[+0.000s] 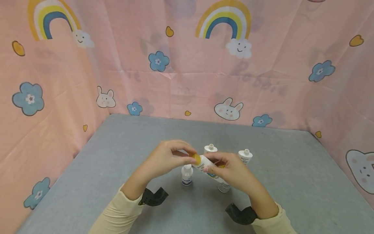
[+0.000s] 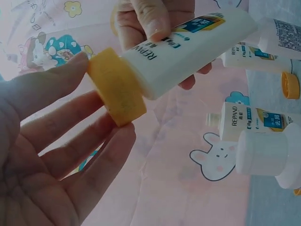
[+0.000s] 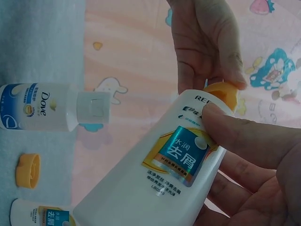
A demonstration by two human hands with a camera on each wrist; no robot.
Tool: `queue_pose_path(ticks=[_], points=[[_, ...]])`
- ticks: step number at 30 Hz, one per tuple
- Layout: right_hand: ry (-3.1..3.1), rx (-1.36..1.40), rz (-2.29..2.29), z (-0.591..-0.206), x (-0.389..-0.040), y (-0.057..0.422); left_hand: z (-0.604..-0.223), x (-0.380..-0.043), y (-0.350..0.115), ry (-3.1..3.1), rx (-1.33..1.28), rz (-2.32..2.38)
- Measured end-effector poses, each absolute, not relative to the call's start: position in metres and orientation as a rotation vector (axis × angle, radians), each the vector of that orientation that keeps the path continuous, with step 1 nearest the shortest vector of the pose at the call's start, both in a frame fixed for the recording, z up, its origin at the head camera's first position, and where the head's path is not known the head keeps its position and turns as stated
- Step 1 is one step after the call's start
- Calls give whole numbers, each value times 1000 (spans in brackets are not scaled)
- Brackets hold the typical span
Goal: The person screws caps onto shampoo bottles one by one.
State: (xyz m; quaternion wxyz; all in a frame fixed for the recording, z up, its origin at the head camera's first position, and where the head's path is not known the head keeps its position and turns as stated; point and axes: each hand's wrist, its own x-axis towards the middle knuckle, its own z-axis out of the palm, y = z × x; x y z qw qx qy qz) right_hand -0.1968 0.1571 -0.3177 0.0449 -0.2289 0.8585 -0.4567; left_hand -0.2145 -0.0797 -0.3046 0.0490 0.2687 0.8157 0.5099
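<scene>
A white shampoo bottle [image 3: 141, 165] with a blue and gold label is tilted in my right hand [image 1: 232, 170], which grips it below the shoulder. My left hand [image 1: 169, 157] pinches its yellow cap [image 2: 116, 87] between thumb and fingertips. In the left wrist view the cap sits at the neck end of the bottle. Below my left hand stands a small Dove bottle [image 3: 47, 107] with a white cap. Behind my hands, two white bottles, one at the middle [image 1: 211, 149] and one to the right [image 1: 245, 156], stand upright with bare necks.
A loose yellow cap [image 3: 28, 170] lies on the grey table [image 1: 117, 143] near the Dove bottle. Under my right hand shows the base of a clear container [image 1: 224, 187], mostly hidden. Pink patterned cloth [image 1: 181, 87] rises around the back and sides.
</scene>
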Motion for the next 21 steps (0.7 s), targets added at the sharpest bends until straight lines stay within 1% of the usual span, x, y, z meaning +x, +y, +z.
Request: queue_pose_path(ticks=[6,13,21], points=[[2641,-704,-1370,-317,-196,157,-301,-213,-83,2464,881,1535],[2636,-689,-1385,-317,-196,157,-300,-214,-82,2488,686,1530],[2630,-708,-1388,-318,-197,156,-303,-215,-82,2462,813,1485]])
